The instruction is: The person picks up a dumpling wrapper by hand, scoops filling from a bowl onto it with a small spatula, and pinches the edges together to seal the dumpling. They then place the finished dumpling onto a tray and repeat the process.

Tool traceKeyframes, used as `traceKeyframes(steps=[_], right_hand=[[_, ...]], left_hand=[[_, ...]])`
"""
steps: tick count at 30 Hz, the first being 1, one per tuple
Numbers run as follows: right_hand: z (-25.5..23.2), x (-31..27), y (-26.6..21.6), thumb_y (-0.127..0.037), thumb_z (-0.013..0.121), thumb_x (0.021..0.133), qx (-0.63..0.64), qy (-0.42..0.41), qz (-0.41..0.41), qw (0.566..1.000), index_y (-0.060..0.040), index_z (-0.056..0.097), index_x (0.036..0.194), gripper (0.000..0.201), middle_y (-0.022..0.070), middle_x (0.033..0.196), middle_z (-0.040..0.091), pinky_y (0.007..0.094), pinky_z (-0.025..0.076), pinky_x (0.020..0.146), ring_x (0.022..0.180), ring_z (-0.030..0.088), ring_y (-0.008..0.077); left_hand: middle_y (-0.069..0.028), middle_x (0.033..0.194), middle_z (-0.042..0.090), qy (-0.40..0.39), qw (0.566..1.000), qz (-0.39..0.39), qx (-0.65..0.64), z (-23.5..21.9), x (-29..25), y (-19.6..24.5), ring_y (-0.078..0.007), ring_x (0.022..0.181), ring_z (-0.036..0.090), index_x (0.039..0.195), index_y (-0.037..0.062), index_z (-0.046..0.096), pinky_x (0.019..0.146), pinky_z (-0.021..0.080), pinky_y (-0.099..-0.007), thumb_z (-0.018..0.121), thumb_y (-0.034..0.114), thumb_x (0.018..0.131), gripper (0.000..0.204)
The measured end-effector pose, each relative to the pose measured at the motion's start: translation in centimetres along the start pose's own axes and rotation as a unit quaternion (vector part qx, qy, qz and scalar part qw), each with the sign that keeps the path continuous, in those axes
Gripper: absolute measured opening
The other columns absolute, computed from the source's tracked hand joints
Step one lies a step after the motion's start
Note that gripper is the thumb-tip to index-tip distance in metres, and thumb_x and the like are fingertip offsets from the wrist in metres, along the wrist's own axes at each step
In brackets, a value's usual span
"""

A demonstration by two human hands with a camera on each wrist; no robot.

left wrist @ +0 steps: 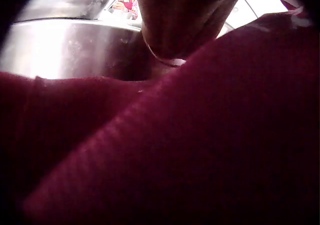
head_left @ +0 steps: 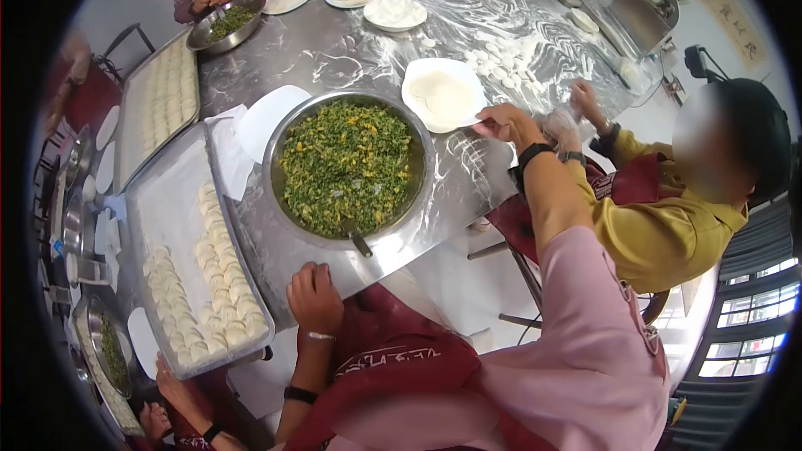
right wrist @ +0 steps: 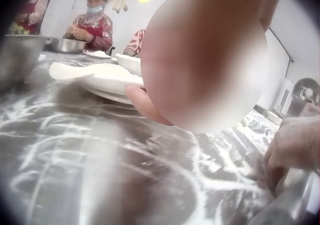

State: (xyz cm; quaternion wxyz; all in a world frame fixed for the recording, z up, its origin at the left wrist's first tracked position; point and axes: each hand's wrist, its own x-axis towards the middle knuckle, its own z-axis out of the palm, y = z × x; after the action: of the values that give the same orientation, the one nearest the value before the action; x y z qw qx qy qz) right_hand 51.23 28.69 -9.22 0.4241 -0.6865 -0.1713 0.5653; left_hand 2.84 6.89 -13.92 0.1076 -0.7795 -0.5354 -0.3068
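In the head view my right hand reaches across to a white plate and pinches its near right rim. Round, pale dough wrappers lie stacked on it. The right wrist view shows one finger against the underside of the plate; a blur hides most of the hand. My left hand rests at the table's front edge, fingers loosely bent and holding nothing. Just beyond it stands a big steel bowl of chopped green and yellow filling, a utensil handle leaning out over its rim.
A tray of folded dumplings stands left of the bowl, with a fuller tray behind. A white plate sits beside the bowl. Flour and dough pieces cover the back right. A person in yellow works close on my right.
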Motion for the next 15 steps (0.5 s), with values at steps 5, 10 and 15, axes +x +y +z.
traceKeyframes(steps=[5, 10, 15], right_hand=[[3.2, -2.9, 4.4, 0.007, 0.060, 0.080, 0.173, 0.020, -0.065, 0.983, 0.0086, 0.059, 0.096, 0.017, 0.0165, 0.088, 0.065, 0.0329, 0.064, 0.061, 0.074, 0.068, 0.0282], [1.4, -7.1, 9.1, 0.008, 0.058, 0.078, 0.215, 0.058, -0.105, 0.969, 0.0095, 0.058, 0.096, 0.018, 0.0186, 0.092, 0.064, 0.0337, 0.064, 0.060, 0.071, 0.068, 0.0299], [0.1, -17.6, 15.8, 0.009, 0.057, 0.077, 0.219, 0.043, -0.154, 0.962, 0.0133, 0.059, 0.097, 0.020, 0.0189, 0.094, 0.065, 0.0342, 0.062, 0.063, 0.078, 0.068, 0.0272]], left_hand=[[-0.0111, 0.103, 0.060, -0.011, 1.000, -0.005, -0.022, -0.9, 0.1, 0.1, -0.0302, 0.091, 0.057, 0.099, 0.0063, 0.060, 0.076, 0.043, -0.0418, 0.060, 0.004, 0.079, 0.021], [-0.0105, 0.103, 0.058, 0.005, 1.000, -0.007, -0.028, -1.3, -0.2, 0.3, -0.0294, 0.093, 0.056, 0.099, 0.0067, 0.060, 0.079, 0.043, -0.0408, 0.061, 0.004, 0.075, 0.024], [-0.0114, 0.102, 0.059, -0.016, 0.997, -0.026, -0.075, -1.2, -0.4, -0.4, -0.0307, 0.097, 0.057, 0.106, 0.0064, 0.063, 0.081, 0.043, -0.0412, 0.060, 0.003, 0.078, 0.028]])
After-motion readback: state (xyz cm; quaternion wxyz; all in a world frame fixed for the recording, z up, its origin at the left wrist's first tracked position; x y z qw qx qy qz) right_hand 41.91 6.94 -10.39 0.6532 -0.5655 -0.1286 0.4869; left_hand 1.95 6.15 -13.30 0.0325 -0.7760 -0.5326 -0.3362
